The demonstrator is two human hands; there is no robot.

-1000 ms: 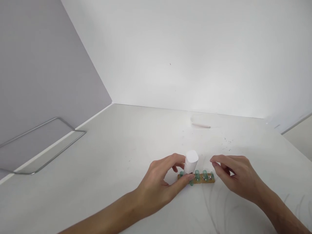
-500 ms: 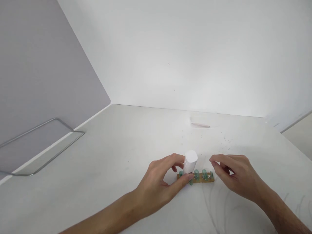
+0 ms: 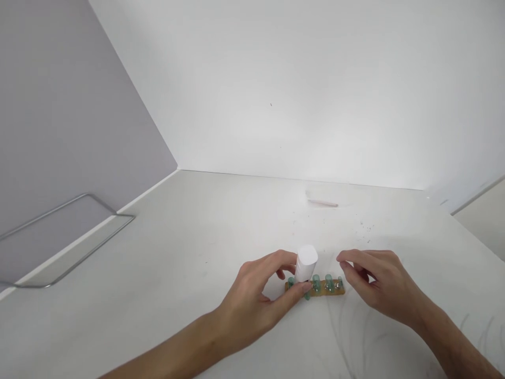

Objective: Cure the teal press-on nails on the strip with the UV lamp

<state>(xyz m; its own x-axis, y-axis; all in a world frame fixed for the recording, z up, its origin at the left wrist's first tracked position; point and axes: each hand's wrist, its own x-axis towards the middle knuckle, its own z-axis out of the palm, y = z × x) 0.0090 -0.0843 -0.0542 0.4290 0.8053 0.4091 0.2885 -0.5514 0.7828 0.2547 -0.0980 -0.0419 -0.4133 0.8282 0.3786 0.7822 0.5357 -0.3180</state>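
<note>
A person's left hand (image 3: 252,295) grips a white block (image 3: 306,263) at a white tabletop (image 3: 177,252), thumb across the near side at its foot and forefinger against its left side. The fingers are closed only as far as the block's width. The block, round-cornered and leaning slightly, rises over the left part of a narrow brown strip (image 3: 322,290) lying flat; whether its base touches the strip is hidden by the thumb. Translucent green pieces (image 3: 329,282) sit in a row along the strip, one partly visible below the thumb, others to the left and right of the block, with shiny clear spots beside some of them.

Just beyond the strip's right end, the right hand (image 3: 381,284) is poised with its fingers curled inward, forefinger and thumb tips close together. It cannot be told whether the tips meet or pinch anything small.

Farther back, near the foot of a white wall (image 3: 276,79), lies a thin pink stick (image 3: 323,203). Dark specks (image 3: 366,229) dot the surface between it and the right hand. At far left, a bent metal wire frame (image 3: 101,203) stretches from a grey panel (image 3: 71,95) out over the tabletop.
</note>
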